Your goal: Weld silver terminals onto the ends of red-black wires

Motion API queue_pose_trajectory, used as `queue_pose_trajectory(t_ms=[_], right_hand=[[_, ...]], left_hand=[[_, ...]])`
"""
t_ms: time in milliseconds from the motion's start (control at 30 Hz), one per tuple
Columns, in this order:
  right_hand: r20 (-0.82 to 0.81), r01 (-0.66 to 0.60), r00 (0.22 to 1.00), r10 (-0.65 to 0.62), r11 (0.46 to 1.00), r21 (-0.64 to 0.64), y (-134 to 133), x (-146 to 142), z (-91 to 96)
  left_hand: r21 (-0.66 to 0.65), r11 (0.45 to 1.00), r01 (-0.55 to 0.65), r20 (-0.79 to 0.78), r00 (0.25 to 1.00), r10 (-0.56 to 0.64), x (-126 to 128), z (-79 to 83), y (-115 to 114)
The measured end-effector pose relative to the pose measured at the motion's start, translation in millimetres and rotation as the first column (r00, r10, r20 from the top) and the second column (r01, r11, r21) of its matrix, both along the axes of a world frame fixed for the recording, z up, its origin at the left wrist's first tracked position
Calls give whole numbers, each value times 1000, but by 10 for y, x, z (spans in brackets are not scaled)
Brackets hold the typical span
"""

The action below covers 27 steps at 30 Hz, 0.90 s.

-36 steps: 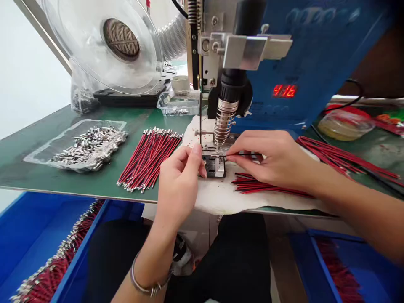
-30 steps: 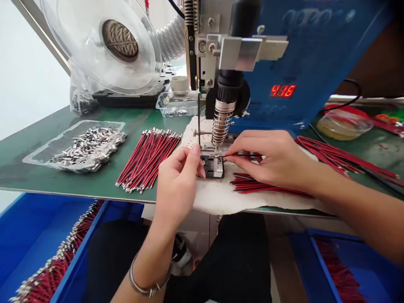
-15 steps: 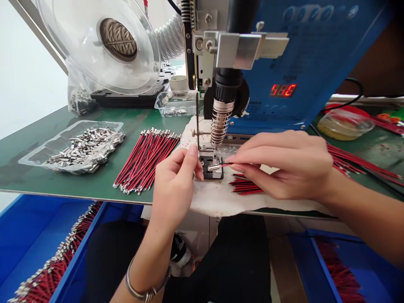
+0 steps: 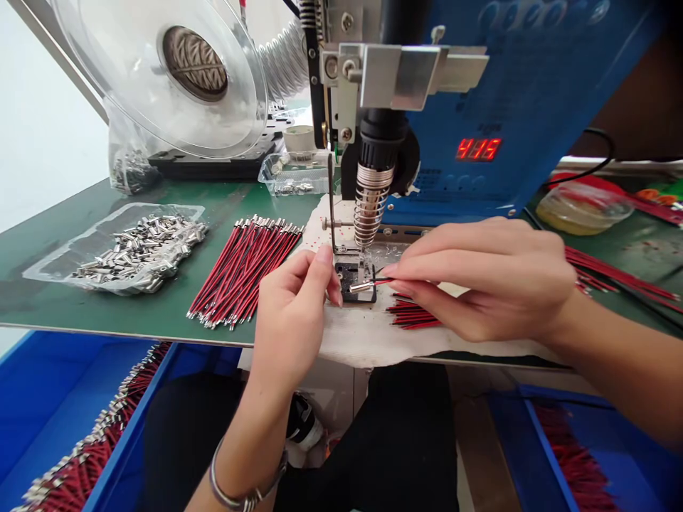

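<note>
My right hand point(image 4: 491, 277) pinches a red-and-black wire point(image 4: 381, 283) whose left end carries a silver metal terminal point(image 4: 360, 286). That terminal hovers just over the small black fixture point(image 4: 352, 284) under the machine's spring-wrapped soldering head point(image 4: 371, 206). My left hand point(image 4: 296, 313) is closed in a pinch right beside the fixture's left edge; what it holds is hidden. A white cloth point(image 4: 373, 331) lies under the fixture. More red-and-black wires point(image 4: 413, 313) lie beneath my right hand.
A fan of terminated wires point(image 4: 242, 270) lies left of the cloth on the green bench point(image 4: 64, 299). A plastic sheet holds loose metal terminals point(image 4: 139, 245). A blue machine point(image 4: 512, 92) shows red digits point(image 4: 479, 148). Blue bins point(image 4: 58, 427) of finished wires sit below.
My right hand drew the wire back from under the soldering head; its tip now shows a silver terminal. The left hand barely moved. The view shifted slightly.
</note>
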State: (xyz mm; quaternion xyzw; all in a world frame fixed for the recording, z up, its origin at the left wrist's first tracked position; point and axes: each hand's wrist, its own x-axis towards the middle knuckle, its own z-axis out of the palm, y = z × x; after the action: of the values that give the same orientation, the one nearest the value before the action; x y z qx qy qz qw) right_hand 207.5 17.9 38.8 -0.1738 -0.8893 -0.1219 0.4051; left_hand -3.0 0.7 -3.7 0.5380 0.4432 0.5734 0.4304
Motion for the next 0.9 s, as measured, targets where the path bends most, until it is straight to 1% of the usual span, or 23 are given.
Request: queue_pose_trajectory(t_ms=[300, 500, 633, 667, 700, 733, 800, 833, 867, 900], right_hand=[[2, -3, 1000, 3, 1000, 5, 0, 9, -13], [7, 9, 1000, -9, 999, -47, -16, 0, 9], [-60, -4, 998, -1, 997, -78, -39, -31, 23], [-73, -5, 997, -1, 996, -87, -49, -36, 22], [-73, -3, 997, -5, 995, -102, -61, -41, 18], [-72, -5, 997, -3, 993, -118, -72, -47, 14], [-68, -25, 998, 15, 988, -155, -93, -60, 3], [-67, -38, 997, 27, 984, -172, -100, -68, -1], [-62, -51, 997, 40, 981, -190, -105, -75, -4], [-54, -65, 997, 55, 977, -205, -106, -81, -4]], left_hand=[[0, 1000, -4, -8, 1000, 4, 10, 6, -1], [-5, 1000, -24, 0, 1000, 24, 18, 31, -33], [20, 999, -50, -153, 987, 53, 94, 94, -181], [25, 999, -20, -185, 982, 25, 130, 106, -224], [20, 999, 36, -198, 980, -31, 171, 113, -265], [3, 994, 113, -193, 975, -110, 213, 116, -300], [-55, 966, 254, -148, 954, -260, 292, 110, -354], [-84, 955, 285, -128, 947, -294, 323, 104, -372], [-105, 953, 283, -116, 949, -295, 345, 98, -388], [-113, 960, 256, -113, 957, -269, 355, 94, -401]])
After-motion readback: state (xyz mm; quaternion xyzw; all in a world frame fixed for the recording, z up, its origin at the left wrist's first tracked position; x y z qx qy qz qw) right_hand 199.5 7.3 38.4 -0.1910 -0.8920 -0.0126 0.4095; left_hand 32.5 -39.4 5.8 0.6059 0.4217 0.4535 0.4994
